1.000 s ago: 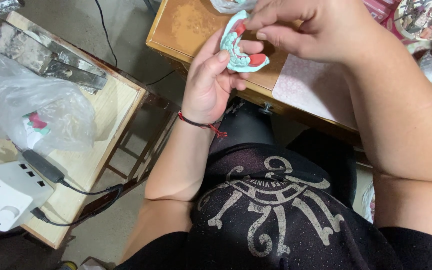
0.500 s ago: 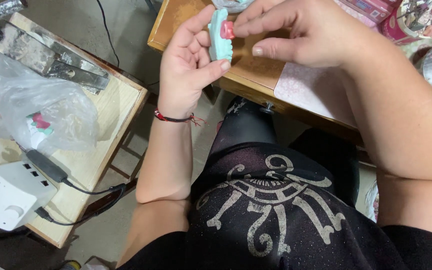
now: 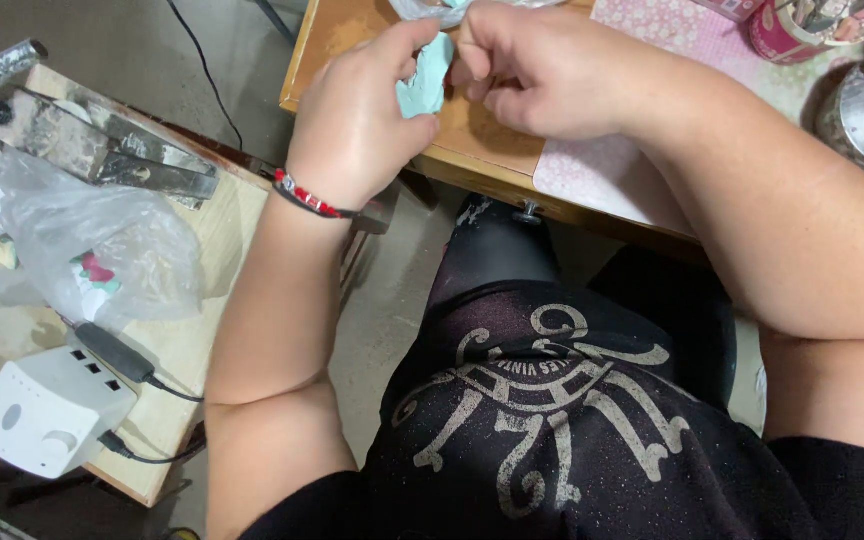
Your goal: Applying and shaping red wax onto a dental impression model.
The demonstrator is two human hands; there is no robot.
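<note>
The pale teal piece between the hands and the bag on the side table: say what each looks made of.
Teal piece: probably soft matte material such as felt or foam, its surface flat and without shine; mostly hidden by the left hand and right hand. Bag: thin clear plastic film, crinkled, glossy, contents showing through.

A grey concrete floor (image 3: 222,60) runs between two pieces of furniture. At the top stands a wooden desk (image 3: 497,150), its front edge slanting down to the right, with a pink patterned mat (image 3: 592,170) reaching that edge. On the left sits a lower pale wooden table (image 3: 222,240). A black cable (image 3: 207,75) trails across the floor beyond the table's far edge. Light is even and soft.
</note>
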